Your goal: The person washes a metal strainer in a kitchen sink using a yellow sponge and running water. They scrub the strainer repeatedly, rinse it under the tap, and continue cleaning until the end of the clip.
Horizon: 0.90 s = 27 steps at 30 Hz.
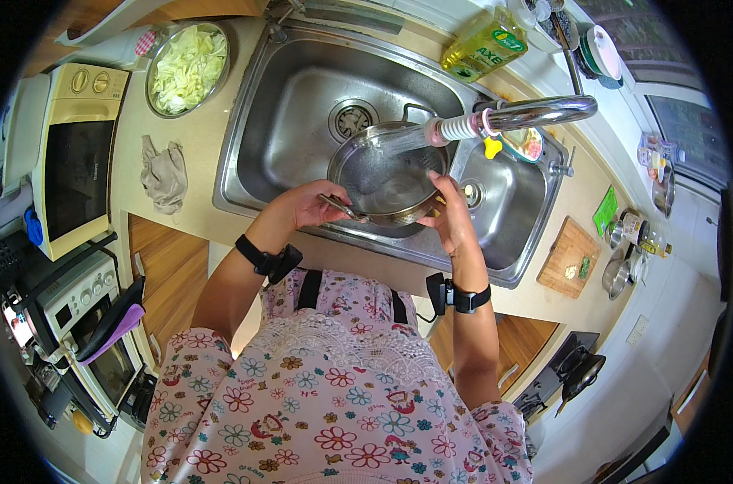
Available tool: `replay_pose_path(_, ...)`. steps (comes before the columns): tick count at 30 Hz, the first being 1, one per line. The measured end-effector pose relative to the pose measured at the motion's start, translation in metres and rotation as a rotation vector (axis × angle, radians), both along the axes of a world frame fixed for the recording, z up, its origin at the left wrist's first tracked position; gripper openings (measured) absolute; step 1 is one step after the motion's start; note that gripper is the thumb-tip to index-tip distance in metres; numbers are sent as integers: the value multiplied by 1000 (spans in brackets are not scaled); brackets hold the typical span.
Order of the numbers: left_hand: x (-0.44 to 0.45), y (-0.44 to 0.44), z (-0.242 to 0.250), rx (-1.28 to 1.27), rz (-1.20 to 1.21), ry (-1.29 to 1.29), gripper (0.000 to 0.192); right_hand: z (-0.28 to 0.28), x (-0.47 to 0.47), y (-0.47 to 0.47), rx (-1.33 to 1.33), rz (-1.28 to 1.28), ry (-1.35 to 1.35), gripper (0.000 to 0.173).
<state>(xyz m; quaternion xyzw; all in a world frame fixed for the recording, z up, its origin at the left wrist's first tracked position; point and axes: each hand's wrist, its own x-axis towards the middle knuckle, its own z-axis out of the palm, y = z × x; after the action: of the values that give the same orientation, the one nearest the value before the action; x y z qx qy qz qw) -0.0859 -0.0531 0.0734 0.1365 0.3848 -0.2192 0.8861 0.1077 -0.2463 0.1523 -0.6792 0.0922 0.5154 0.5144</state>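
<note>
Over the large basin of a stainless steel sink (282,145) I hold a metal pot (397,181) tilted under running water. My left hand (321,204) grips the near loop handle of the pot. My right hand (450,212) clasps its right side, with the thumb on the rim. Beyond, a second loop handle (421,109) sticks up from the pot's far edge. Water sprays into the pot from the flexible nozzle (457,129) of a chrome faucet (539,114). Behind the pot the drain strainer (353,120) shows in the basin floor.
Left of the sink are a bowl of torn cabbage (188,71), a beige cloth (164,175) and a yellow microwave (79,157). A dish soap bottle (486,45) stands behind the sink. To the right lie a smaller basin (502,224) and a wooden cutting board (567,257) with chopped bits.
</note>
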Motion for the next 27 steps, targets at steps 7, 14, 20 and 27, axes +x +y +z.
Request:
replay_pose_path(7, 25, -3, 16, 122, -246, -80, 28, 19, -6, -10, -59, -84, -264, 78)
replay_pose_path(14, 48, 51, 25, 731, -291, -199, 69, 15, 21, -18, -43, 85, -278, 69)
replay_pose_path(20, 81, 77, 29, 967, -389, -323, 73, -13, 43, -1, 133, 138, -27, 23)
replay_pose_path(27, 85, 78, 26, 517, -685, -203, 54, -28, 64, 14, 190, 268, 215, 20)
